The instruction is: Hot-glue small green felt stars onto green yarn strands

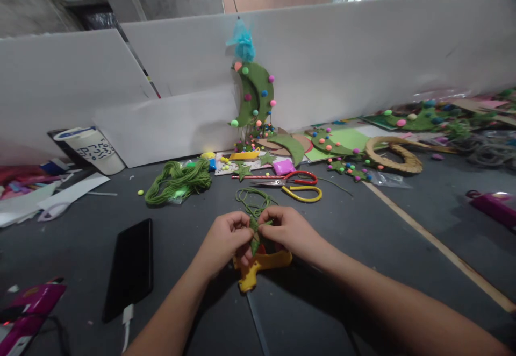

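My left hand point(229, 235) and my right hand point(289, 232) meet at the middle of the dark table, fingertips pinching a small star point(255, 245) from both sides. Green yarn covers part of it, and a brown patch shows between the fingers. Loose green yarn point(255, 199) lies in loops just beyond my fingertips. Below the hands rests a yellow glue gun point(266, 261), partly hidden by them, with a glue stick point(257, 318) running out of it towards me. Scissors point(300, 185) with one red and one yellow handle lie farther back, blades apart.
A skein of green yarn point(177, 181) lies back left, above a black phone point(129, 270) with a white cable. A decorated green crescent point(264, 92) hangs before the white partition point(342, 60). A wrapped ring point(393, 154), wooden strip point(435, 243) and magenta tools point(494, 205) are at right.
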A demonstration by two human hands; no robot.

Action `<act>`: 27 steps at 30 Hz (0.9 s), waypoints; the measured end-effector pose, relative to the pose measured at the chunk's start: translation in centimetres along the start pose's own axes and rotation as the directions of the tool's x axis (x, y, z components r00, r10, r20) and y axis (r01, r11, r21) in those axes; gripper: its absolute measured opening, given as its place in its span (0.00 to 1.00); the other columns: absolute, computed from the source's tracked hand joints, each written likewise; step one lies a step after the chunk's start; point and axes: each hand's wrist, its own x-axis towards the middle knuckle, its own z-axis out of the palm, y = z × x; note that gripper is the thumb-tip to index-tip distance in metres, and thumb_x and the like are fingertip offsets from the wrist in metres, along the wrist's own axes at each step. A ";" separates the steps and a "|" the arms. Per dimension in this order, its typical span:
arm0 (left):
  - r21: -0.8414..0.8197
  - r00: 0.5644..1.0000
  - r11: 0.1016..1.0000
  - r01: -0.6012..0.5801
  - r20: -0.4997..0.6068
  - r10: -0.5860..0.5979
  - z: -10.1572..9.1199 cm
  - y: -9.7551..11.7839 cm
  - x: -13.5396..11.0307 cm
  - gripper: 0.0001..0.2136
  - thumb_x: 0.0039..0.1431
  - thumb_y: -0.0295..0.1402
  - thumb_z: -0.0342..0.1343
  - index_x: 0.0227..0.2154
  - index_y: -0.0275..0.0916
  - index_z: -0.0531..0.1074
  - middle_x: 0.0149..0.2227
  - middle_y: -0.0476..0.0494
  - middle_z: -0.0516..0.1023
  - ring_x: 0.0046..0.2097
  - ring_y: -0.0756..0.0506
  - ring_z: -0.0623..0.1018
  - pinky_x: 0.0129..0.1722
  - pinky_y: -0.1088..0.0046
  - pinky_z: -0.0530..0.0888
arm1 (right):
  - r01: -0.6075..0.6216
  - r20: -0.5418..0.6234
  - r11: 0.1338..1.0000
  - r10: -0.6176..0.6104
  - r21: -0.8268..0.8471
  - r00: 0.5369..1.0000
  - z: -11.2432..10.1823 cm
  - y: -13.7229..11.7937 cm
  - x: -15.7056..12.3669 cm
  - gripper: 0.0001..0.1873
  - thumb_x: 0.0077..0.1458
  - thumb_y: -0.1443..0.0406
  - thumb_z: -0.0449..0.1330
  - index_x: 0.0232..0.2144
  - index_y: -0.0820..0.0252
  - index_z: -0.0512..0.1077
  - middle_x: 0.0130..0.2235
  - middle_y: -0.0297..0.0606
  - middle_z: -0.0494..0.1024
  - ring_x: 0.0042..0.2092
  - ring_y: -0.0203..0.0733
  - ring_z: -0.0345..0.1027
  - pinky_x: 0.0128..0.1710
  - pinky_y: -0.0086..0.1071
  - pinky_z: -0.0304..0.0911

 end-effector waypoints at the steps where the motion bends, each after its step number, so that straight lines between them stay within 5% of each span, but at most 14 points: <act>1: -0.024 1.000 1.000 -0.002 0.019 0.002 -0.1 0.0 0.0 0.03 0.46 0.28 0.52 0.22 0.36 0.64 0.12 0.51 0.70 0.13 0.52 0.68 0.13 0.80 0.66 | -0.015 0.013 0.999 0.014 0.034 1.000 -0.1 -0.1 0.0 0.02 0.42 0.69 0.54 0.24 0.62 0.67 0.16 0.26 0.64 0.16 0.26 0.54 0.14 0.19 0.50; 6: -0.175 0.992 0.984 -0.016 0.121 0.038 -0.7 0.3 -0.1 0.04 0.46 0.29 0.55 0.26 0.34 0.67 0.18 0.48 0.73 0.19 0.52 0.72 0.19 0.78 0.71 | -0.037 0.029 0.991 0.034 0.130 0.999 -0.4 -0.3 -0.1 0.03 0.43 0.68 0.55 0.25 0.62 0.67 0.17 0.26 0.64 0.16 0.26 0.53 0.13 0.19 0.50; 15: -0.086 0.998 0.996 -0.030 0.047 0.034 -0.2 0.4 -0.1 0.02 0.45 0.25 0.53 0.23 0.35 0.65 0.14 0.49 0.72 0.15 0.52 0.71 0.16 0.79 0.68 | -0.013 0.027 0.996 0.011 0.087 1.000 -0.3 0.0 0.1 0.03 0.43 0.67 0.56 0.24 0.62 0.67 0.16 0.25 0.63 0.15 0.25 0.52 0.13 0.19 0.49; 27: -0.090 0.994 0.996 0.011 0.105 -0.002 -0.2 0.5 -0.3 0.03 0.45 0.28 0.55 0.24 0.35 0.66 0.15 0.49 0.72 0.15 0.51 0.71 0.15 0.79 0.68 | 0.049 0.046 0.998 -0.050 0.032 0.998 -0.4 0.1 0.1 0.03 0.42 0.69 0.55 0.24 0.63 0.68 0.18 0.26 0.63 0.18 0.26 0.52 0.16 0.20 0.49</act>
